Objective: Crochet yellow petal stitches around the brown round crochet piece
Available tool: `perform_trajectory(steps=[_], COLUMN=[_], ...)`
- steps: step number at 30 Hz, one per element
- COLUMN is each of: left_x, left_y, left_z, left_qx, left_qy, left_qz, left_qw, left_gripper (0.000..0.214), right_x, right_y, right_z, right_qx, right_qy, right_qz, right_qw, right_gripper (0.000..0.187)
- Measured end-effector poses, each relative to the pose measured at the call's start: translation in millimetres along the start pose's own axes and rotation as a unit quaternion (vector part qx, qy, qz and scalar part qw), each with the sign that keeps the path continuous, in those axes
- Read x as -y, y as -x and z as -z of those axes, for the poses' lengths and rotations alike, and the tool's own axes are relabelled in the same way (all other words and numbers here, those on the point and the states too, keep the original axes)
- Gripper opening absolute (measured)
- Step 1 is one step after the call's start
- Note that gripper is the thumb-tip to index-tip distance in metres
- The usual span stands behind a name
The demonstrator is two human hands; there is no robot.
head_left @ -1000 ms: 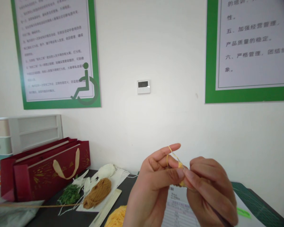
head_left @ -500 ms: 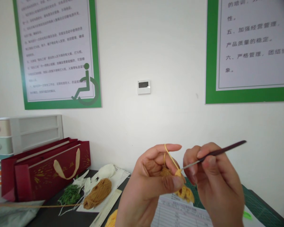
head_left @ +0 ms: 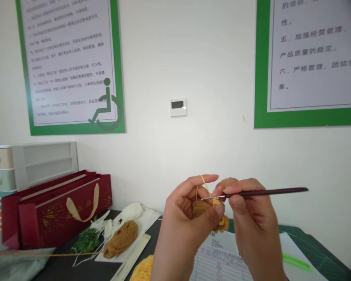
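My left hand [head_left: 184, 218] is raised in front of me, pinching a small yellow and brown crochet piece [head_left: 203, 210] between thumb and fingers. A yellow yarn strand [head_left: 204, 182] loops over its stretched index finger. My right hand [head_left: 248, 222] grips a dark crochet hook [head_left: 263, 192] that lies almost level, its metal tip at the crochet piece and its handle pointing right.
On the dark table lie a brown yarn skein [head_left: 121, 239], green yarn [head_left: 86, 240], white yarn [head_left: 131, 211], a yellow yarn ball [head_left: 142, 269], a printed sheet [head_left: 219, 257] and a green cutting mat [head_left: 316, 249]. Red gift boxes [head_left: 52, 210] and a drawer unit [head_left: 26, 164] stand left against the wall.
The crochet hook has come into sight and swung down from a tilt to nearly level. Both hands shifted slightly, and the crochet piece has turned in my left fingers.
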State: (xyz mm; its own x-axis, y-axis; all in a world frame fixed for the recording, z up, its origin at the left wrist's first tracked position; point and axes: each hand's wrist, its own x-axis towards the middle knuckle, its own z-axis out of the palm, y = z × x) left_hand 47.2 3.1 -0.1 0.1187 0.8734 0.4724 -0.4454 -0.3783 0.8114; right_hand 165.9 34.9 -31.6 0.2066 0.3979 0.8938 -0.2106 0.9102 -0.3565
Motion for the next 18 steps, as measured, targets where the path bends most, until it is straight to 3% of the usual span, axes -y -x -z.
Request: perform_trajectory(steps=[4,10,13,18], left_x=[2.3,0.7,-2.8,-5.6], left_y=[-2.4,-4.1,-3.9,-4.9], left_z=[4.4,9.4,9.3,12.2], left_qx=[0.008,0.019,0.001,0.021], left_qy=[0.011,0.022,0.013,0.011], left_qz=[0.0,0.011,0.025,0.032], left_qw=[1.0,1.0,1.0,0.999], left_gripper=[0.039,0.035,0.037,0.037], right_x=[0.0,5.0,6.9,8.4], right_y=[-0.4,-4.5,-6.0,-7.5], right_z=[4.1,11.6,17.2,24.5], right_qx=[-0.018,0.004,0.024,0.054], right_qy=[-0.031,-0.08,-0.085,-0.083], right_qz=[-0.04,-0.089,-0.09,-0.078], right_qw=[0.999,0.993,0.992,0.992], right_gripper=[0.008,0.008,0.008,0.008])
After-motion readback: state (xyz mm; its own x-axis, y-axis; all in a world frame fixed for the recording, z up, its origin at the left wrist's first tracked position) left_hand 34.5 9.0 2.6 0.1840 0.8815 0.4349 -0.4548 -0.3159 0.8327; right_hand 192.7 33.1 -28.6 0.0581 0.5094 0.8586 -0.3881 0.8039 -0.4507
